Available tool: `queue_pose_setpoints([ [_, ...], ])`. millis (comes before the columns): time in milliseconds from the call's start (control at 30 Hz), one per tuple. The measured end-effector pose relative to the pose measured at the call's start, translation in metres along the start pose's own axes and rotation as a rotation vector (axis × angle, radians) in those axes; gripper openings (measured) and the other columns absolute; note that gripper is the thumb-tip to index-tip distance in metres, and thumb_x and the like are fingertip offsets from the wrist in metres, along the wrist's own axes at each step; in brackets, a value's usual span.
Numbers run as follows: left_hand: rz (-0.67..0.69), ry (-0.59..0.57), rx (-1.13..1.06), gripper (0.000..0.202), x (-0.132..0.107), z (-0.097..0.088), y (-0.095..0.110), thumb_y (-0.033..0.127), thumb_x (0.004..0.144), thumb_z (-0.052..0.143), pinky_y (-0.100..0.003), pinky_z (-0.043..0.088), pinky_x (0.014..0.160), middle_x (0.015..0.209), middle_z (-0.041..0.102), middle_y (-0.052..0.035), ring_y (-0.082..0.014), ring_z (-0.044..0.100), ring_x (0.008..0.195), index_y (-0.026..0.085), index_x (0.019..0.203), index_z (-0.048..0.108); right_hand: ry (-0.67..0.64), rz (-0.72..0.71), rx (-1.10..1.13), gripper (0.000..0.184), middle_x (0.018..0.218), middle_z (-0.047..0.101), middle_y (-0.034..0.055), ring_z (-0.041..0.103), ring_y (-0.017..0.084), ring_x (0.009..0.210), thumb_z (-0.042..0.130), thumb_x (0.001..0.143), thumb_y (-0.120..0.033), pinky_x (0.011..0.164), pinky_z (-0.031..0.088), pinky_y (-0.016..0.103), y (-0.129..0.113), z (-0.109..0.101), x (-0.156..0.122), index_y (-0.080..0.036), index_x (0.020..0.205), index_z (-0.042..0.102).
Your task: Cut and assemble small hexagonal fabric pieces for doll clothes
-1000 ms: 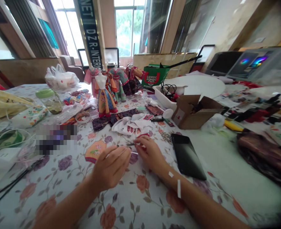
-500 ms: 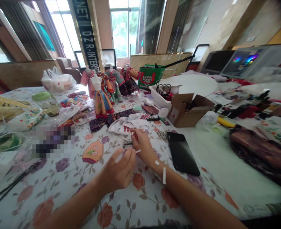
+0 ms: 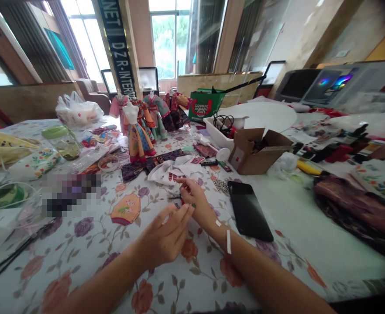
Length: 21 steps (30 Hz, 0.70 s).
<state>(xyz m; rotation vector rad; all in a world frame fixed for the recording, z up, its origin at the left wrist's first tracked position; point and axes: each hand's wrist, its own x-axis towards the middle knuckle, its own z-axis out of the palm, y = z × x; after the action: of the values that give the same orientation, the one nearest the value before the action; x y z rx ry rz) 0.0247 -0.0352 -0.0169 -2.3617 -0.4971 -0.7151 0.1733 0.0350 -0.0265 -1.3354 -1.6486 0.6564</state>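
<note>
My left hand (image 3: 166, 235) is held above the flowered tablecloth, fingers bent and drawn together towards the right hand. Whatever is at its fingertips is too small to name. Beside it, a little farther off, my right hand (image 3: 194, 200) has curled fingers. A dark metal tip and a bit of red show by them, possibly a small cutting tool, mostly hidden. White strips (image 3: 228, 242) stick to my right wrist and forearm. Left of the hands lies an orange embroidered fabric piece (image 3: 126, 209) with a dark red lower edge. Just beyond the right hand is a crumpled white printed bag (image 3: 163, 173).
Right of my hands lies a black phone (image 3: 249, 211), with a pile of small metallic bits (image 3: 221, 185) beside it. Farther back stand a cardboard box (image 3: 254, 157), a white tray (image 3: 219, 134) and dressed doll forms (image 3: 136, 137). A lidded jar (image 3: 61, 143) stands left.
My left hand has shifted slightly right, its fingertips now nearer the right hand and its fingers straighter. The right hand has turned a little; the dark tip and red bit show more.
</note>
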Motion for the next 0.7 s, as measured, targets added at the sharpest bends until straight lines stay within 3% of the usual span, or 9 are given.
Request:
queue_pose_setpoints([
  [233, -0.027, -0.091, -0.077, 0.015, 0.001, 0.004, 0.0, 0.012, 0.087, 0.051, -0.047, 0.011, 0.117, 0.138, 0.05, -0.0141, -0.0231, 0.033, 0.137, 0.012, 0.09, 0.066, -0.032, 0.106, 0.188, 0.032, 0.087, 0.062, 0.0047, 0.056, 0.018, 0.076, 0.044, 0.078, -0.02, 0.068, 0.046, 0.031, -0.004, -0.008, -0.005, -0.018, 0.105, 0.061],
  [400, -0.243, -0.015, -0.278, 0.013, -0.003, 0.003, -0.002, 0.011, 0.083, 0.056, -0.059, 0.017, 0.112, 0.141, 0.047, -0.0129, -0.0307, 0.026, 0.139, 0.017, 0.082, 0.068, -0.09, 0.232, 0.451, 0.03, 0.089, 0.062, 0.0046, 0.056, 0.017, 0.075, 0.054, 0.077, -0.029, 0.065, 0.046, 0.028, -0.004, -0.019, -0.002, -0.018, 0.104, 0.061],
  [500, -0.516, 0.009, -0.5, 0.014, -0.008, 0.002, -0.013, 0.014, 0.082, 0.058, -0.06, 0.023, 0.108, 0.142, 0.047, -0.0115, -0.0332, 0.028, 0.138, 0.02, 0.08, 0.07, -0.17, 0.327, 0.649, 0.032, 0.09, 0.063, 0.0062, 0.059, 0.017, 0.075, 0.057, 0.077, -0.036, 0.066, 0.048, 0.028, -0.001, -0.035, 0.002, -0.017, 0.102, 0.061],
  [567, -0.787, 0.041, -0.707, 0.012, -0.013, 0.003, -0.022, 0.018, 0.082, 0.06, -0.055, 0.032, 0.105, 0.134, 0.055, -0.0104, -0.0318, 0.039, 0.132, 0.021, 0.078, 0.071, -0.276, 0.301, 0.716, 0.033, 0.093, 0.064, 0.0085, 0.061, 0.019, 0.082, 0.05, 0.081, -0.042, 0.073, 0.049, 0.032, 0.001, -0.047, 0.002, -0.018, 0.1, 0.062],
  [633, -1.081, 0.071, -0.976, 0.01, -0.018, 0.006, -0.031, 0.026, 0.08, 0.063, -0.044, 0.046, 0.093, 0.114, 0.067, -0.0113, -0.0272, 0.059, 0.11, 0.019, 0.078, 0.07, -0.369, 0.252, 0.737, 0.036, 0.092, 0.065, 0.0093, 0.061, 0.02, 0.086, 0.048, 0.082, -0.047, 0.076, 0.048, 0.034, 0.001, -0.053, -0.001, -0.018, 0.095, 0.063],
  [700, -1.311, 0.081, -1.262, 0.015, -0.021, 0.009, -0.037, 0.032, 0.078, 0.066, -0.033, 0.051, 0.075, 0.09, 0.071, -0.0086, -0.0208, 0.065, 0.084, 0.017, 0.08, 0.07, -0.472, 0.22, 0.731, 0.034, 0.092, 0.066, 0.0092, 0.062, 0.02, 0.085, 0.056, 0.079, -0.047, 0.078, 0.048, 0.034, -0.001, -0.051, -0.007, -0.017, 0.092, 0.064],
])
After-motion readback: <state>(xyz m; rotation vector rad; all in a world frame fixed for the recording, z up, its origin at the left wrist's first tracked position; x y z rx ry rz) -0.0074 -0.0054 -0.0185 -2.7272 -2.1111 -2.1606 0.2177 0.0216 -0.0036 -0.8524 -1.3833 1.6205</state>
